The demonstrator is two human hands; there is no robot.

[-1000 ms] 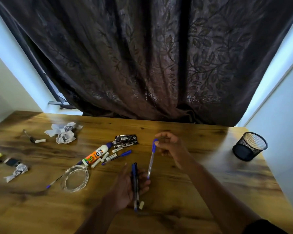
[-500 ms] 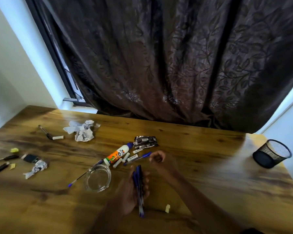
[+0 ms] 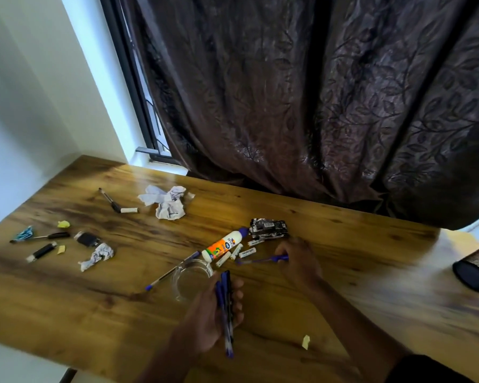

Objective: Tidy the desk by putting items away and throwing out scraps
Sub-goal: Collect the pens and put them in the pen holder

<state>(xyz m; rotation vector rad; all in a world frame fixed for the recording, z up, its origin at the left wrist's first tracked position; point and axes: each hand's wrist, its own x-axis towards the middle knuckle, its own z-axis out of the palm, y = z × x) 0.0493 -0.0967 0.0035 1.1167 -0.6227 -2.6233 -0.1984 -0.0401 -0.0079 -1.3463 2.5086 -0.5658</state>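
My left hand (image 3: 213, 313) is closed around two blue pens (image 3: 226, 308) held upright over the wooden desk (image 3: 343, 272). My right hand (image 3: 299, 261) reaches forward and pinches the capped end of another blue pen (image 3: 260, 260) lying on the desk. Beside it lie a glue bottle (image 3: 223, 244), small white batteries (image 3: 237, 251) and a crumpled foil wrapper (image 3: 268, 228). A clear glass dish (image 3: 190, 275) stands left of my left hand, with a blue pen (image 3: 172, 270) next to it.
Crumpled paper (image 3: 168, 201) lies at the back, another wad (image 3: 97, 255) at the left. Black pens (image 3: 109, 200), a screwdriver (image 3: 46, 236), yellow scraps (image 3: 63, 224) and a black marker (image 3: 40, 252) are scattered left. A black mesh cup (image 3: 476, 268) stands far right. A yellow scrap (image 3: 305, 341) lies near front.
My right hand passed its pen to the left hand, which now holds two, then reached forward onto the blue pen by the batteries. The view swung left.
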